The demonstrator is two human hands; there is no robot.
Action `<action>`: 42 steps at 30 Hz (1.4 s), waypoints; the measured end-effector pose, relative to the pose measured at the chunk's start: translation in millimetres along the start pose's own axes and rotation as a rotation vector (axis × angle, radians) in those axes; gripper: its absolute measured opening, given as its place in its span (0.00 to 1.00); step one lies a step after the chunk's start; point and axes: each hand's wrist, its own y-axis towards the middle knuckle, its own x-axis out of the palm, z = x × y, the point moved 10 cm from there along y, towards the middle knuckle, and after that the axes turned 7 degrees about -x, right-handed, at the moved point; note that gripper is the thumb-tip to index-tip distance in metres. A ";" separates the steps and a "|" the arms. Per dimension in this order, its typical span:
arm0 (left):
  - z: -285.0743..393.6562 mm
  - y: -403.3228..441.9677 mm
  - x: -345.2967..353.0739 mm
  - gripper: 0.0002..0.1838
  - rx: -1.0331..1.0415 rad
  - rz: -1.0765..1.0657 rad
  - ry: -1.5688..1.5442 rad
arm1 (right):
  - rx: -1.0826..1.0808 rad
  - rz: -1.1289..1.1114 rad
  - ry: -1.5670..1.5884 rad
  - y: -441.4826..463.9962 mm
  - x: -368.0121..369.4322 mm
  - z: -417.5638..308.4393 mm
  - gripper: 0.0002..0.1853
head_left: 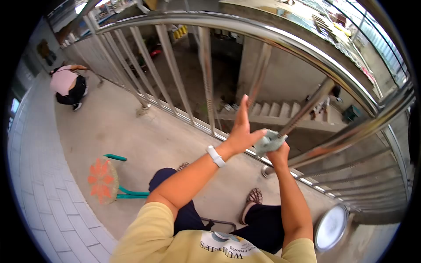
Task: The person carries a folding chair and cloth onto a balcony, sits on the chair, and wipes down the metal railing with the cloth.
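A pale grey-green cloth (269,143) is wrapped around the lower part of a metal railing bar (305,109). My right hand (279,154) is closed on the cloth, pressing it against the bar from below. Just left of it is my left hand (242,133), with a white band on the wrist. Its fingers point up and its thumb stretches toward the cloth; whether the thumb touches it I cannot tell. The left hand looks open, close to another upright bar (259,72). Above both hands curves the shiny top rail (280,33).
A round stool (103,180) with an orange flower pattern and green legs lies on its side at left. A metal basin (331,227) sits at lower right. Farther off, a person in pink (66,82) crouches by the railing. Concrete stairs (280,109) show below, beyond the bars.
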 end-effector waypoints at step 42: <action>16.9 -3.3 2.0 0.58 -0.060 -0.040 -0.201 | -0.032 0.079 0.039 -4.1 1.7 2.6 0.12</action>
